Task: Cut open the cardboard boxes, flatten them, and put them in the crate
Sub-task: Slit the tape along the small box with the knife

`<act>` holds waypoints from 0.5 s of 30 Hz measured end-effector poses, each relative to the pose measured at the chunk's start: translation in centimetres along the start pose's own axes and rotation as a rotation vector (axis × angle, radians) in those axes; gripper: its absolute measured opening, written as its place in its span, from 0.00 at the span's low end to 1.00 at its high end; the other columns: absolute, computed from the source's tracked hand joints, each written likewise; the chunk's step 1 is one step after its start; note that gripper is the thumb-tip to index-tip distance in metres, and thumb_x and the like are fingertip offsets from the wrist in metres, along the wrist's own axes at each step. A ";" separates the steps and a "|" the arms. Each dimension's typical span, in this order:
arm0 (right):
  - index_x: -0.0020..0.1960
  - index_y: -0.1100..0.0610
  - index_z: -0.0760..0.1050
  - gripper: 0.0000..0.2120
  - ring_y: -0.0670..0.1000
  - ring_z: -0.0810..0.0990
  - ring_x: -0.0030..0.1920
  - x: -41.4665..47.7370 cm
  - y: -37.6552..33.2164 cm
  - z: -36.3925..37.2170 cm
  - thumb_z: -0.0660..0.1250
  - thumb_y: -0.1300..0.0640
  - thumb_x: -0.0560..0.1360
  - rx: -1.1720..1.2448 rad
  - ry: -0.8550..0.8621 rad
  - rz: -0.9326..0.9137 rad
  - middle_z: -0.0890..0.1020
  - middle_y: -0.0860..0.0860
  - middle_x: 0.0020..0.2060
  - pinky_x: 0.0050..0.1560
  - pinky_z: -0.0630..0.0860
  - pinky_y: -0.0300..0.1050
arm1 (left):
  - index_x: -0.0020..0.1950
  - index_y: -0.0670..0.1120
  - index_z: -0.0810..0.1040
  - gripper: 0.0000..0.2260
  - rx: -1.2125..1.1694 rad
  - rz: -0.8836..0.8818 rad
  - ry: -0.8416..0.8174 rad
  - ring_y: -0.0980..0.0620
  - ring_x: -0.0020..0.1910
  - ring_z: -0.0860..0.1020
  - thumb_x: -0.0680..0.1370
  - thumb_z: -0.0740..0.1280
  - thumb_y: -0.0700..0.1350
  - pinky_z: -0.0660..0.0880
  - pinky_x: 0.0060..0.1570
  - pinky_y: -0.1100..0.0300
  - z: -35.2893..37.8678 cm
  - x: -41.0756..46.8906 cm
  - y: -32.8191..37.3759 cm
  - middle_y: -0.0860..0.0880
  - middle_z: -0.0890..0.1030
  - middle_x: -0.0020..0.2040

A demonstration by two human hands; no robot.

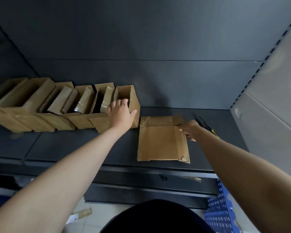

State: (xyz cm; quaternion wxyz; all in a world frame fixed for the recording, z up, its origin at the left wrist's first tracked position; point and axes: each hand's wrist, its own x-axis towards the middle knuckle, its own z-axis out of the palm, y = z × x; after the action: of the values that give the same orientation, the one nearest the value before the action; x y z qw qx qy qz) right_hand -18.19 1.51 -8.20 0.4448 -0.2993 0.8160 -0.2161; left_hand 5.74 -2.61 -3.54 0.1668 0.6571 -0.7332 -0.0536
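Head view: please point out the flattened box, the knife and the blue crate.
Flattened box [163, 142], head view, middle of its top face.
Knife [203, 123], head view, on its black body.
Blue crate [218, 214], head view, on its perforated wall.

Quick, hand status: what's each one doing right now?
Left hand: on the end box, fingers over its rim; grip cannot be told.
Right hand: closed on the utility knife.

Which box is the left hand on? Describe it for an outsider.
On the dark shelf, a row of open cardboard boxes stands at the left. Take the rightmost box, next to the flattened box. Only it has the left hand gripping its rim.
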 end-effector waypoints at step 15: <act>0.67 0.65 0.71 0.19 0.51 0.73 0.40 -0.9 -5.9 0.5 0.63 0.61 0.78 0.032 -0.018 -0.202 0.73 0.50 0.36 0.34 0.68 0.38 | 0.47 0.42 0.78 0.07 -0.203 -0.032 0.129 0.46 0.56 0.74 0.79 0.63 0.43 0.74 0.56 0.51 -0.7 2.4 0.6 0.45 0.79 0.52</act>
State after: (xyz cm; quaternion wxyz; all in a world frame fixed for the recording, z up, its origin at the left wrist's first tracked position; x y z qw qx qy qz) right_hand -15.68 -2.23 -4.29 0.4329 -0.3749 0.7740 -0.2700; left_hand 5.22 -4.81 -2.28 0.2784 0.6505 -0.7011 -0.0879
